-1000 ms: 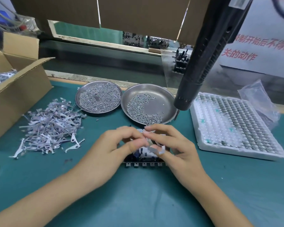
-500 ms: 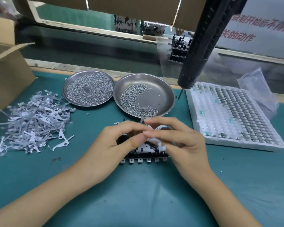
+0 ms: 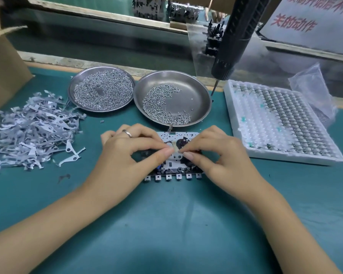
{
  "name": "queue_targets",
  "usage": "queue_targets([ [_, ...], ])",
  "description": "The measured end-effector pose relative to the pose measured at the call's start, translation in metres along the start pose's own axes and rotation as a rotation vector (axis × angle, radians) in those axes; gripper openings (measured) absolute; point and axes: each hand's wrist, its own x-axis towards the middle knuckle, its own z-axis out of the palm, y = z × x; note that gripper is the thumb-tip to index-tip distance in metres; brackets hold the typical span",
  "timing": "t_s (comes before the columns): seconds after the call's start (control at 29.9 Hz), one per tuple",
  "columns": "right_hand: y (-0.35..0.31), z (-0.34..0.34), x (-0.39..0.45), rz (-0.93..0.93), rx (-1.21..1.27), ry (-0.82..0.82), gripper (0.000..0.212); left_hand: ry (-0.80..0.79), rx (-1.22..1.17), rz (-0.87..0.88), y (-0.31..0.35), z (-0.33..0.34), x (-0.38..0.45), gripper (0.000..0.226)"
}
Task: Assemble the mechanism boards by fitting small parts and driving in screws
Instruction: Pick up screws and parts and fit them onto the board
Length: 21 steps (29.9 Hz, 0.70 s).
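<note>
I see a teal table point(image 3: 166, 224), 2 silver dishes point(image 3: 202, 91) of shiny grey screws point(image 3: 103, 91), a pale grey heap of metal levers point(image 3: 34, 131), a white tray point(image 3: 236, 123) gridded with grey parts, a black screwdriver point(image 3: 236, 36), brown cardboard point(image 3: 4, 66), and red lettering on a white sign point(image 3: 315, 16).

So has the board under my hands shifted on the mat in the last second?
No. The board still lies just in front of the right-hand dish, with its row of tabs on the near edge. Only the camera view has shifted.
</note>
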Motion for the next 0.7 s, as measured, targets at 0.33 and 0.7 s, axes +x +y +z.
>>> queue_targets([
  [0.33,-0.0049,-0.0008,-0.0013,0.048,0.069,-0.036,0.018,-0.044,0.035,-0.123,0.0009,0.0028,-0.0012,0.003],
  [0.7,-0.0082,-0.0004,-0.0034,0.055,0.126,-0.065,0.018,-0.025,-0.034,-0.146,0.0027,0.0012,-0.0003,0.019],
])
